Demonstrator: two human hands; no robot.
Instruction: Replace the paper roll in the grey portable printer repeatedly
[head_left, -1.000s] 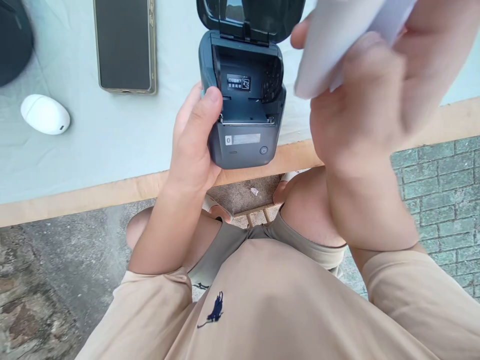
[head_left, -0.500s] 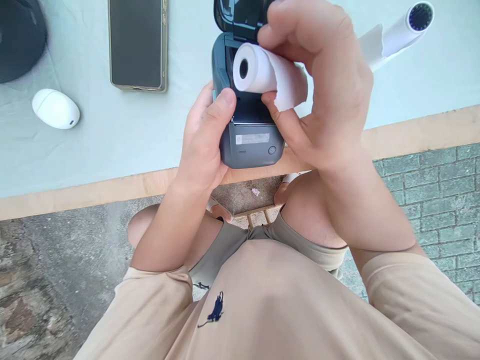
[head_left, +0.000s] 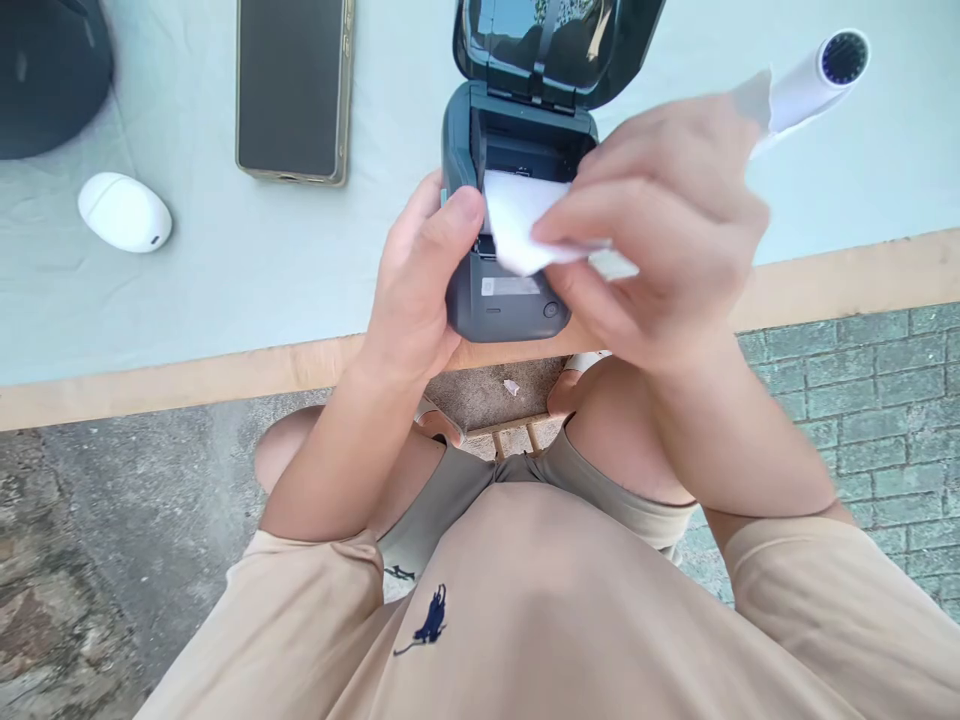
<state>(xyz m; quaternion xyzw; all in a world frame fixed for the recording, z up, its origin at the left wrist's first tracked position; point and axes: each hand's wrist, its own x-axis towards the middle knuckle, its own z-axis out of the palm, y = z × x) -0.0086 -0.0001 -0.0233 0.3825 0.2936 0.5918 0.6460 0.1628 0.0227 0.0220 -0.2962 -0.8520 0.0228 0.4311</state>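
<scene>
Paper of plain white [head_left: 517, 215] lies crosswise over the open bay [head_left: 525, 140] of a boxy dark-grey plastic printer [head_left: 514, 322], pinched at right by the right hand [head_left: 667, 225]; the left hand [head_left: 420, 280] clamps the printer's left side.

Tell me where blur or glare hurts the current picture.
In the head view, the right hand and paper look slightly blurred; in the head view, the open lid carries bright reflections; also in the head view, the phone looks sharper.

The blurred right fingers [head_left: 600, 208] hide part of the white paper [head_left: 517, 212]; beyond them, the picture's edge crops the black lid [head_left: 502, 45].
</scene>
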